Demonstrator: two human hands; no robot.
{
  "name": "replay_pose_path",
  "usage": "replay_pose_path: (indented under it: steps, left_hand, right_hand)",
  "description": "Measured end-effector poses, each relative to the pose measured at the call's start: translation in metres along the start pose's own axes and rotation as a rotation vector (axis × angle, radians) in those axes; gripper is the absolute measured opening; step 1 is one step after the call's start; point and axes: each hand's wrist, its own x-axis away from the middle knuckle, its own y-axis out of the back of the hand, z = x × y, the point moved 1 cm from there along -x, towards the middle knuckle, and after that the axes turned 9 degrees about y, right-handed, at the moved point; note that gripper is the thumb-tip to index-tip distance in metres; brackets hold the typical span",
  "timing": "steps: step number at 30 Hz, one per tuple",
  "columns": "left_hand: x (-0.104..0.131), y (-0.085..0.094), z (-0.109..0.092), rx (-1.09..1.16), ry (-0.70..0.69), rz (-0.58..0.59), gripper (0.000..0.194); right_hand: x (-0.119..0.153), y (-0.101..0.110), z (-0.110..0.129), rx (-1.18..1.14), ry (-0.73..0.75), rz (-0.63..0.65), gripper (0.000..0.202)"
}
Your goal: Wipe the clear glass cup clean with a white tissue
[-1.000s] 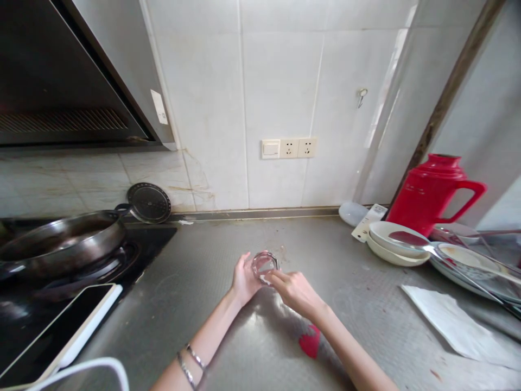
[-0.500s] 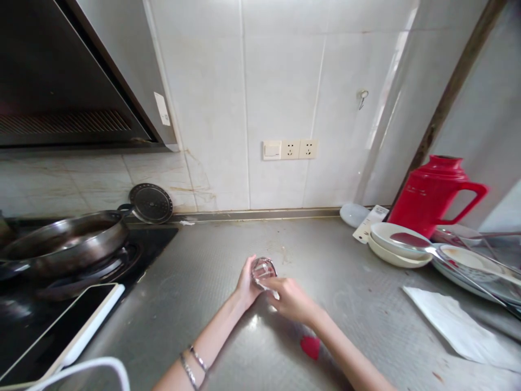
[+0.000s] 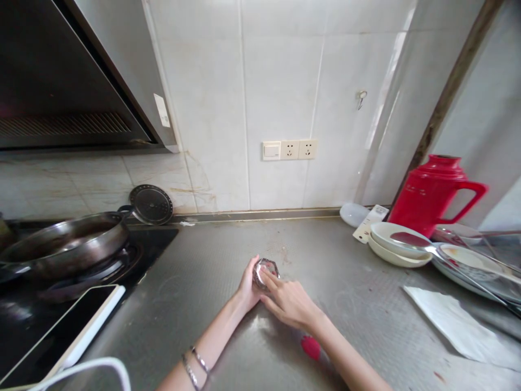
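Note:
A small clear faceted glass [image 3: 266, 271] stands on the steel counter [image 3: 211, 282] in the middle of the view. My left hand [image 3: 247, 286] wraps around its left side and holds it. My right hand [image 3: 287, 300] lies against its right side, with the index finger stretched over the rim; whether it grips something small cannot be told. Two thin bangles sit on my left wrist. A small red patch [image 3: 311, 347] shows on the counter under my right forearm.
At the left, a dark wok [image 3: 61, 244] sits on the hob, a round lid [image 3: 151, 204] leans on the wall, a tablet [image 3: 57, 331] lies near the edge. At the right are a red jug [image 3: 431, 193], stacked white plates [image 3: 396, 243], a spoon [image 3: 415, 240] and a paper sheet [image 3: 456, 326].
The glass has been turned and tipped between both hands, sliding slightly toward me. My right index finger now reaches over its rim.

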Motion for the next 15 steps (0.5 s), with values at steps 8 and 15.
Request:
replay_pose_path:
  steps: [8, 15]
  left_hand:
    - [0.003, -0.001, -0.007, 0.000, 0.037, 0.070, 0.038]
    - [-0.004, 0.007, -0.009, 0.000, 0.044, 0.131, 0.041]
  right_hand:
    - [0.003, 0.013, 0.001, 0.032, 0.038, -0.050, 0.041]
    - [0.004, 0.013, -0.003, -0.112, 0.144, -0.061, 0.037]
